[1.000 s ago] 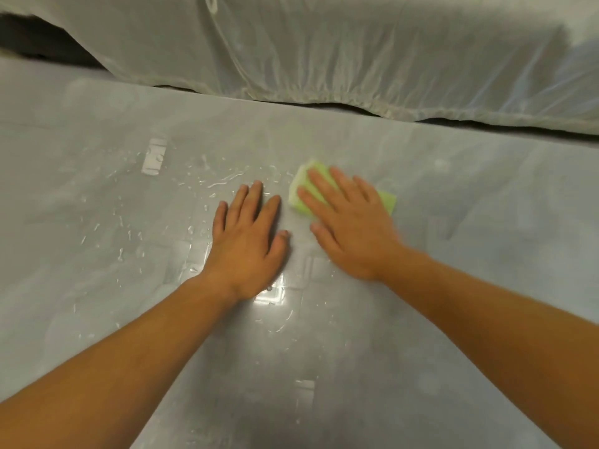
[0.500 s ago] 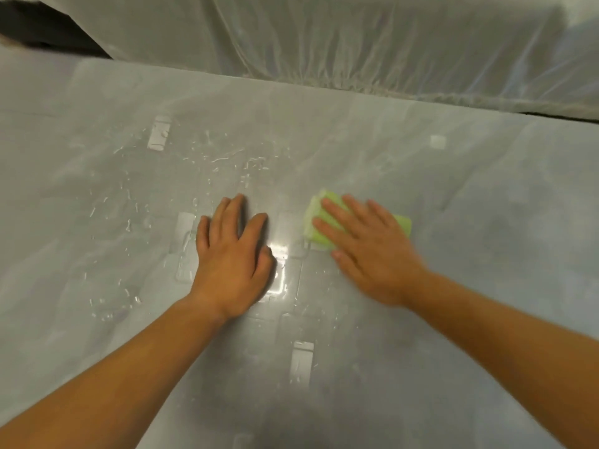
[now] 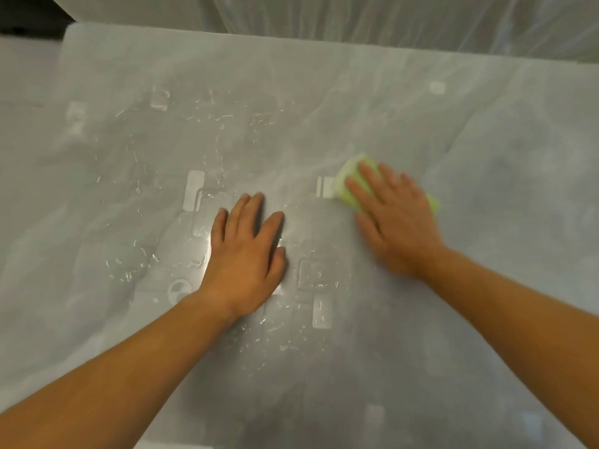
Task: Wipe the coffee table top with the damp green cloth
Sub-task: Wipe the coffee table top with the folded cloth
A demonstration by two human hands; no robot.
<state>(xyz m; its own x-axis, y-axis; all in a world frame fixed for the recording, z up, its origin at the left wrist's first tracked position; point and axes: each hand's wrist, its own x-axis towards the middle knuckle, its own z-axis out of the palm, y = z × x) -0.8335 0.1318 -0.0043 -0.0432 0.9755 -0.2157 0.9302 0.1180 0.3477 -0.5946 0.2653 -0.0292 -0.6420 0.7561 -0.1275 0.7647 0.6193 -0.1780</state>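
Observation:
The glossy grey coffee table top (image 3: 486,176) fills the view, with water droplets and streaks across its left and middle. A folded green cloth (image 3: 348,184) lies flat on it, right of centre. My right hand (image 3: 393,218) presses down on the cloth with flat, spread fingers, covering most of it; only its left end and a small right corner show. My left hand (image 3: 246,254) rests palm down on the wet table at the centre, fingers together, holding nothing. It lies apart from the cloth.
A piece of furniture under a pale translucent sheet (image 3: 356,21) runs along the table's far edge. The table's far left corner (image 3: 69,30) borders a dark gap. Ceiling-light reflections shine on the wet surface.
My right hand has slid the cloth to the right, away from my left hand. The view has tilted so more of the table's far edge shows. My left hand stays flat.

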